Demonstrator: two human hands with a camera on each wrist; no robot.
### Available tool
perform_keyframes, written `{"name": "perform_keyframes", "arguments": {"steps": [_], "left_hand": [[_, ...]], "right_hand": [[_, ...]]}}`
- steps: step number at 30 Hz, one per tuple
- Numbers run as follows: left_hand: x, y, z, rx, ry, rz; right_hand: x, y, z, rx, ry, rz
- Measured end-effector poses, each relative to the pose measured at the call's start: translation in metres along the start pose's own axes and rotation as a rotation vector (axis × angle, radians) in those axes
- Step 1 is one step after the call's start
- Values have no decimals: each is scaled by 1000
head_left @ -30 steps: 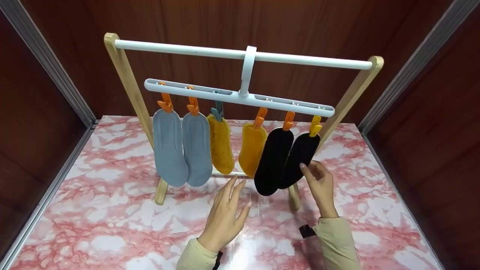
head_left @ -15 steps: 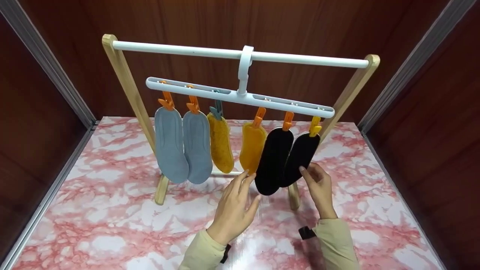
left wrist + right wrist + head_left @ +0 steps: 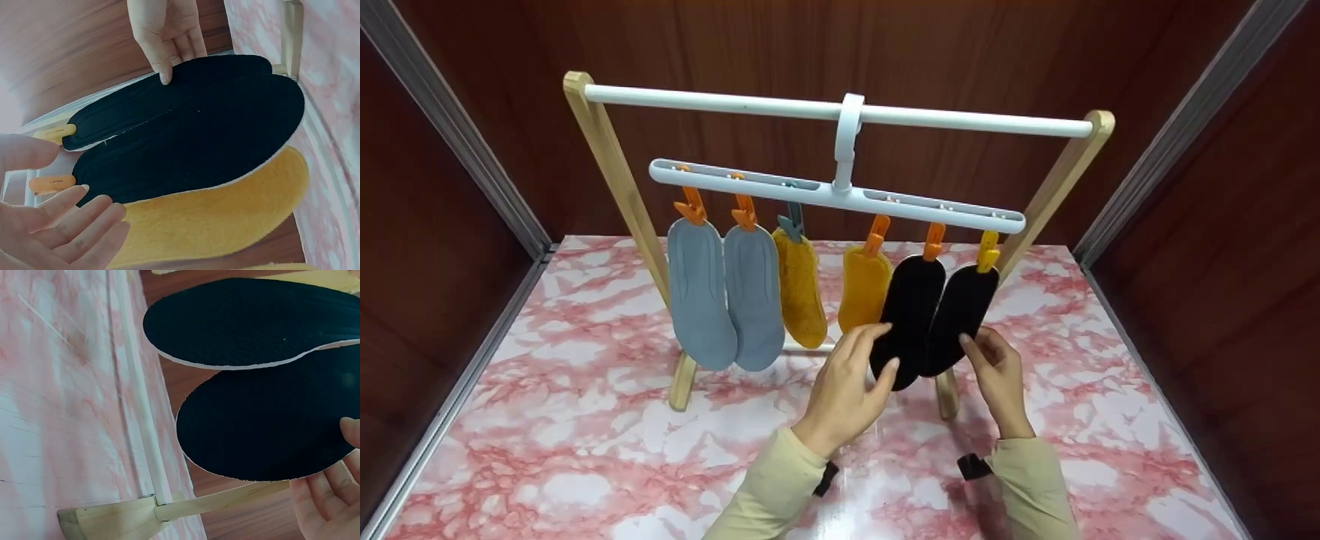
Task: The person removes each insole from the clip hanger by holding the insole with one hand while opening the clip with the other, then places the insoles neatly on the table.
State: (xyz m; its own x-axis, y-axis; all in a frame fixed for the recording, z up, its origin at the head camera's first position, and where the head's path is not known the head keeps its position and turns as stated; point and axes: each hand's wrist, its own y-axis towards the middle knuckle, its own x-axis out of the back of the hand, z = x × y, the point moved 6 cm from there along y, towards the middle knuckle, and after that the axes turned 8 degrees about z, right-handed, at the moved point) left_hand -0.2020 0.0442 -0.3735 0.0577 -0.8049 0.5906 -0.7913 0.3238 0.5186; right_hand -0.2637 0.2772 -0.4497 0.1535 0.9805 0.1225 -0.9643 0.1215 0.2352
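Two black insoles hang side by side from a light-blue clip hanger point(image 3: 765, 182). My right hand point(image 3: 1001, 386) pinches the outer edge of the right black insole point(image 3: 960, 319), thumb in front and fingers behind, as the right wrist view also shows. The left black insole point(image 3: 913, 300) hangs from an orange clip point(image 3: 933, 241); a yellow clip point(image 3: 988, 251) bears the right one. My left hand point(image 3: 847, 390) is at the left insole's lower left edge, thumb and fingers spread apart. In the left wrist view, the left hand's fingers point(image 3: 95, 225) overlap that insole's clipped end.
Left of the black pair hang a yellow insole point(image 3: 864, 289), a fuzzy yellow insole point(image 3: 802, 292) and two grey insoles point(image 3: 697, 292). The hanger hooks over a white rail point(image 3: 720, 101) on a wooden-legged rack point(image 3: 619, 172). Dark wood panels point(image 3: 960, 52) surround the pink marbled table point(image 3: 570, 450).
My left hand has moved right and up from below the yellow insoles to the left black insole's edge. The right hand keeps its pinch on the right black insole.
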Motion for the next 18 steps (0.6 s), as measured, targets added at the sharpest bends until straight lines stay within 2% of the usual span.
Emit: {"name": "perform_keyframes", "arguments": {"steps": [6, 18], "left_hand": [[-1, 16, -8, 1, -58, 11], [-2, 51, -40, -85, -43, 53]], "right_hand": [[0, 1, -1, 11, -2, 4], [2, -1, -2, 1, -16, -10]]}}
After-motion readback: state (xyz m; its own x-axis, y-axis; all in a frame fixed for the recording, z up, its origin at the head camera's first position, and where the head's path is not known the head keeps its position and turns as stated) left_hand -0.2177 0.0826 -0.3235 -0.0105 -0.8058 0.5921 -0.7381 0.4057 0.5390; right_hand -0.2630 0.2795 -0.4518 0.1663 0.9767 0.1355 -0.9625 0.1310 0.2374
